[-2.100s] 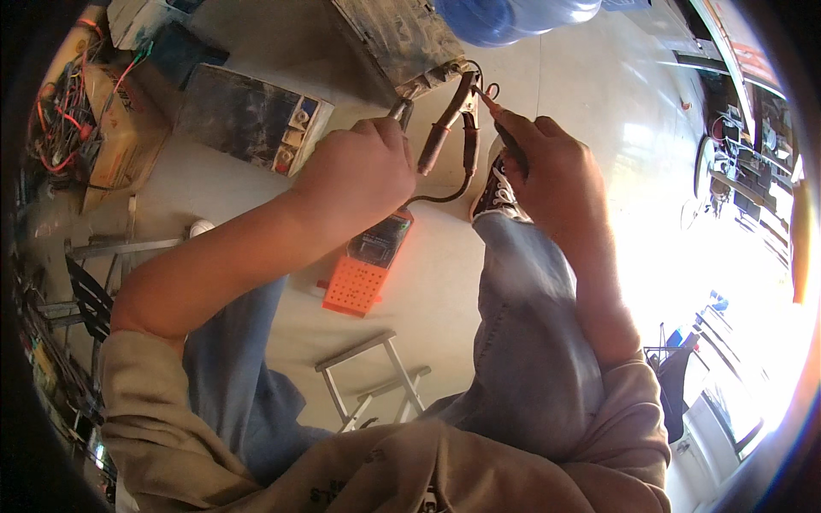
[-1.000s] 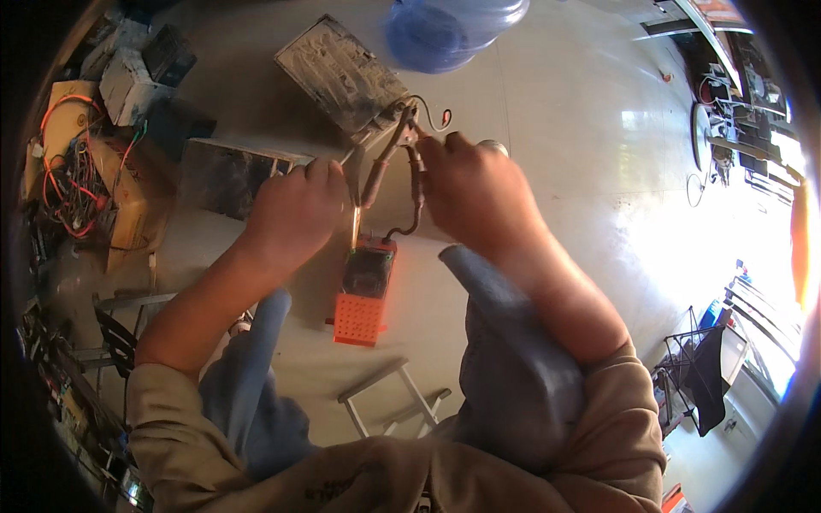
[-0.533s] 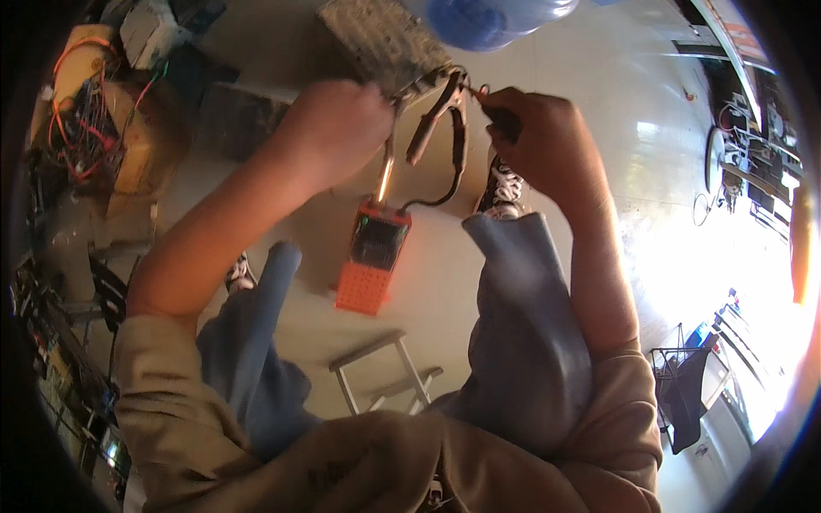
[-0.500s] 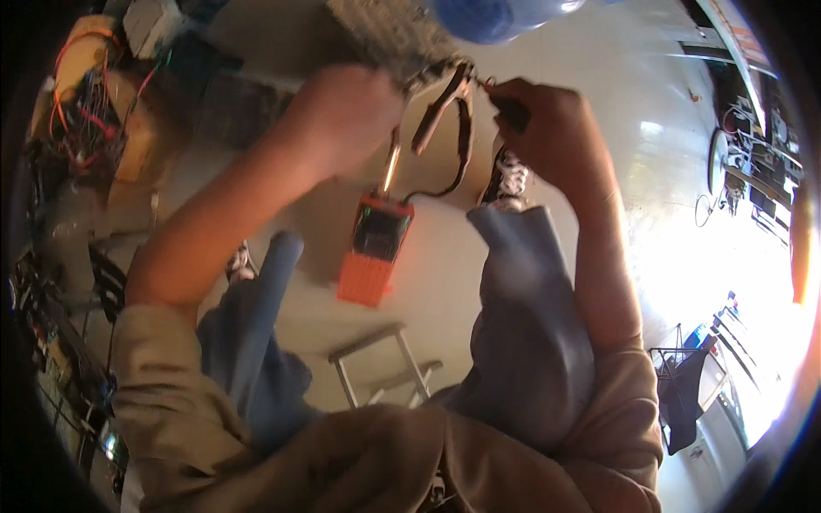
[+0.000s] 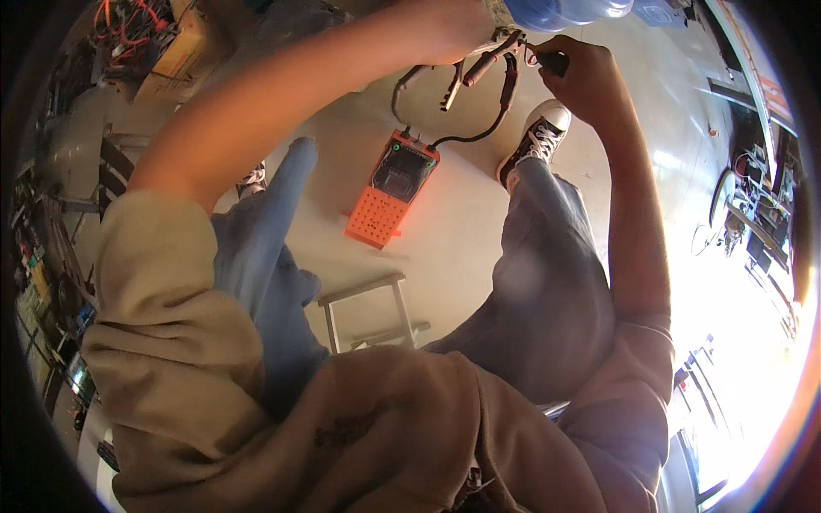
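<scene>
At the top edge my left hand lies against a grey-brown block, its fingers hidden. My right hand, to the right of it, is closed round a small dark-handled tool whose tip points toward the block's corner. A clamp with brown-covered handles hangs at that corner, close to the tool tip. Thick dark cables run from the clamps down to an orange box with a black screen panel, lying on the floor between my legs.
A blue rounded container stands beyond the block. My right shoe is close to the cables. A metal frame lies below the orange box. Orange wires lie at the upper left, and a bicycle wheel shows at the right.
My view has shifted, so the block and orange box sit differently in the picture. My left hand is farther up at the edge; my right hand still grips the dark-handled tool by the clamp.
</scene>
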Available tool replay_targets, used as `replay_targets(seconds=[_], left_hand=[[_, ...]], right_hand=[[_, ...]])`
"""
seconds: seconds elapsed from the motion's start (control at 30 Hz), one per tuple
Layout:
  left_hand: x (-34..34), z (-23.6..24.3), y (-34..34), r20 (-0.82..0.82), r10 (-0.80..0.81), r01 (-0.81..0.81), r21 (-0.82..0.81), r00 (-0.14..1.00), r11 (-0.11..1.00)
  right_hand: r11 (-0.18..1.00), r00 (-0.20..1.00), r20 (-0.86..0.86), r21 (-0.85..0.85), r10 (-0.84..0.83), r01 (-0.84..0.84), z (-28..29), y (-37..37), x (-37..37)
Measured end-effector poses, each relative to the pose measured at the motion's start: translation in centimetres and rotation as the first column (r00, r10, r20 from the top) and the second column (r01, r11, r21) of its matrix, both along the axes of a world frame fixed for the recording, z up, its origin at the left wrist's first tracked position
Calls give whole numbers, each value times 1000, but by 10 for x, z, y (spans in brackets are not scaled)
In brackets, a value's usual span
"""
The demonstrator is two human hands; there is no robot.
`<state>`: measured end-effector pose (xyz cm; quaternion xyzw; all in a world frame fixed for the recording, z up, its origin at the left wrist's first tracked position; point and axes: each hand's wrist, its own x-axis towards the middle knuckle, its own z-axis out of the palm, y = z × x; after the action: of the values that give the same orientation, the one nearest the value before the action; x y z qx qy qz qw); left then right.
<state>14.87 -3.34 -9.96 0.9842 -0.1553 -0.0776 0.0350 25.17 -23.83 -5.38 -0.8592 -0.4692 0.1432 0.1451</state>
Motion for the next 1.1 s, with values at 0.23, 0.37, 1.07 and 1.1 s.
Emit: replay_targets(seconds=[0.23,0.37,1.07,1.1], left_hand=[[6,-11,-13,15,103,-103,-3,995,995],[-5,4,-16,38,101,-101,-20,994,995],[-29,2,0,10,196,-191,-177,981,965],[-28,3,1,-15,195,-195,-168,981,966]], right_hand=[[999,999,-39,17,38,-38,-7,8,11],[1000,998,-64,16,5,-4,-7,7,10],[979,976,-91,-56,-199,194,-7,-29,-23],[975,961,-165,2,-220,224,-10,-36,-21]])
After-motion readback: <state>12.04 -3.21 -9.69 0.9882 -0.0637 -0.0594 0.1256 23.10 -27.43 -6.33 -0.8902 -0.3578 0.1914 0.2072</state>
